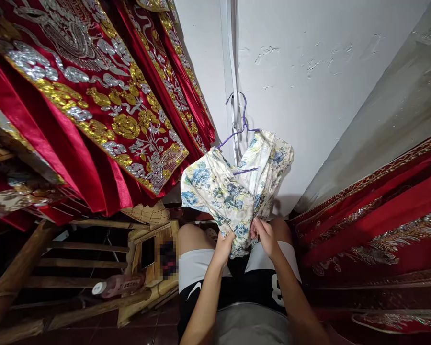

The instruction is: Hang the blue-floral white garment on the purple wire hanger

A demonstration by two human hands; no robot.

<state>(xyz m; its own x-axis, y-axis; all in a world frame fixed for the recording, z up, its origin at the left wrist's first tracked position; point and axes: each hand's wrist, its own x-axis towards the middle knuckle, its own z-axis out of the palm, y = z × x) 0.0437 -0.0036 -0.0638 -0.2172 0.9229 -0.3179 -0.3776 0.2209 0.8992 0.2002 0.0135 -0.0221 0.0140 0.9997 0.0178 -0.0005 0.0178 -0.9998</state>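
Garment (230,199) of cream, blue-flowered cloth, short-sleeved, looks light, soft and easily creased, best held near its lower edge, where the left hand (224,245) and right hand (265,235) grip it.

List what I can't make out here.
In the head view:
Purple hanger: both ends hidden by the floral top.
Left hand: some fingers hidden behind that top.
Bottle: lettering too small to read.
Pixelated item: identity masked by the blocks.
Red embroidered cloth: cut off by the top and left edges.
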